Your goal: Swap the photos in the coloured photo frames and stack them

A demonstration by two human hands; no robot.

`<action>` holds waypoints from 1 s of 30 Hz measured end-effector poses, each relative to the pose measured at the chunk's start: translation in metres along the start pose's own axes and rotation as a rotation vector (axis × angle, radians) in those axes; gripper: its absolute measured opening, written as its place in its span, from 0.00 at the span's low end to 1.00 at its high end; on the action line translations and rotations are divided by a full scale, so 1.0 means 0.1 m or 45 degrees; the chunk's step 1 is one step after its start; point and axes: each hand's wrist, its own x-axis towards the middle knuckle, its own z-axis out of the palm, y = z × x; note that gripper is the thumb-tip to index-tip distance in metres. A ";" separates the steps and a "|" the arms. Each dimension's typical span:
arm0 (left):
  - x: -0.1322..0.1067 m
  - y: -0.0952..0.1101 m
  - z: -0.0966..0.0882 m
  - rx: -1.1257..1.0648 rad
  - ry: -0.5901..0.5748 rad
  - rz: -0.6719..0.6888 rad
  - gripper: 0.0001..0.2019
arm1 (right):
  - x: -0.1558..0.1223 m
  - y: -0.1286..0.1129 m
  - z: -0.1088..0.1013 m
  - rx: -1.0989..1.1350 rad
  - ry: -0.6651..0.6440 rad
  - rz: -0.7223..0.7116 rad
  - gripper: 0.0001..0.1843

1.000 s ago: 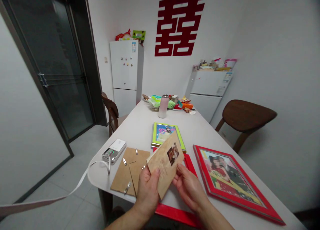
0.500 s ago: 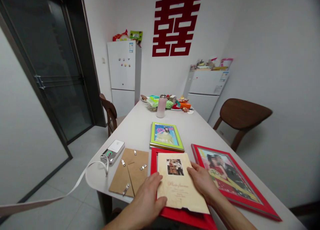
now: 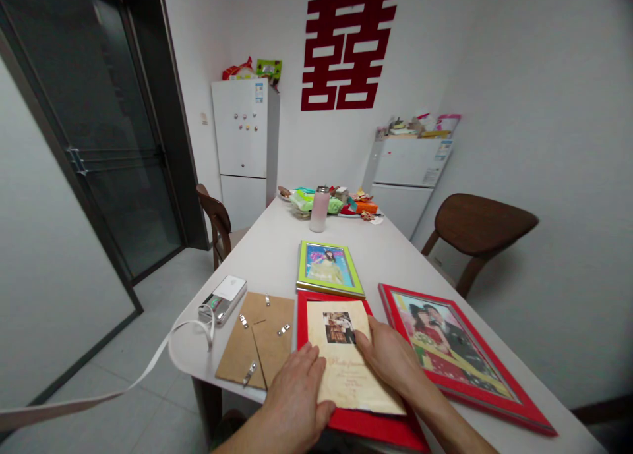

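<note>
A cream paper insert (image 3: 361,381) with a small printed photo lies over a red picture frame (image 3: 356,424) at the table's near edge. My left hand (image 3: 299,388) rests along the insert's left side, fingers stretched out and thumb apart, on its lower left edge. At the right side my right hand (image 3: 390,355) grips the insert's edge, its thumb over the printed face and its other fingers partly hidden. Left of the frame lies a brown backing board (image 3: 257,342) with metal clips.
Beyond the insert lies a green picture frame (image 3: 329,269); on the right, another red picture frame (image 3: 459,355). A device with a white strap (image 3: 223,299) sits at the left edge. Farther back stand a pink bottle (image 3: 320,210) and packets. Chairs flank the table.
The paper insert has shifted slightly left over the red frame. My right hand has moved left, farther over the insert, and my left hand has come slightly right and down.
</note>
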 end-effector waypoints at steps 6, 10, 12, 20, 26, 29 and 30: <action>-0.08 0.03 -0.11 -0.020 -0.060 0.009 0.28 | -0.04 -0.01 0.06 -0.225 0.080 -0.007 0.19; -0.25 -0.13 -0.36 -0.029 -0.102 0.006 0.33 | -0.04 -0.01 0.05 -0.206 0.104 -0.017 0.21; -0.33 -0.31 -0.48 0.017 -0.101 -0.100 0.38 | -0.08 -0.11 0.01 -0.069 0.098 -0.091 0.23; -0.43 -0.82 -0.55 0.244 -0.075 -0.467 0.42 | -0.46 -1.07 0.08 0.221 -0.080 -0.601 0.27; -0.45 -0.83 -0.55 0.215 0.092 -0.370 0.36 | -0.50 -1.25 0.23 0.339 -0.136 -0.595 0.32; -0.43 -0.75 -0.57 0.224 0.221 -0.275 0.35 | -0.48 -1.12 0.11 0.491 -0.082 -0.616 0.31; -0.42 -0.70 -0.57 0.232 0.275 -0.229 0.34 | -0.48 -1.06 0.05 0.520 -0.062 -0.624 0.31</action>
